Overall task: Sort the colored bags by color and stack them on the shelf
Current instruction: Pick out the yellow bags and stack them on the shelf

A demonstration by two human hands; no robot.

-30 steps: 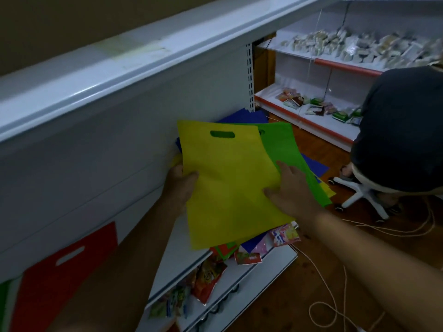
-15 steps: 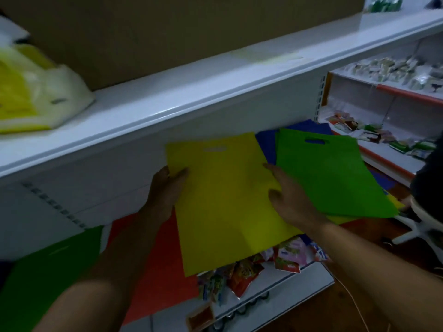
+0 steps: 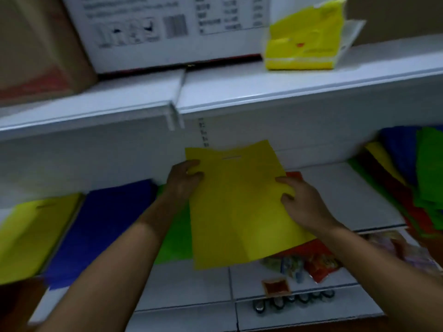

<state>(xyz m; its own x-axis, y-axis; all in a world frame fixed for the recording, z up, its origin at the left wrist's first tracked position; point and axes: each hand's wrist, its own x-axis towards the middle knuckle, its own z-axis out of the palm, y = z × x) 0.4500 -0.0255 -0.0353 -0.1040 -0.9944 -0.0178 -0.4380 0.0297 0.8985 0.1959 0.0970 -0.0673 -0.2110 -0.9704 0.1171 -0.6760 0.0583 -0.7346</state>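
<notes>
Dim, motion-blurred wide-angle view, edges bowed

dim light, white shelving point(image 3: 287, 92), cardboard box point(image 3: 167, 32)

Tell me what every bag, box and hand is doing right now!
Held yellow bag: flat, gripped at both side edges, above the shelf.
Left hand: grips the bag's left edge.
Right hand: holds its right edge.
Yellow stack: lying flat, far left.
Blue stack: flat beside it.
Green stack: flat, partly covered.
Red bag: mostly hidden beneath.
Mixed pile: unsorted, right.
Cardboard box: closed, top shelf.
</notes>
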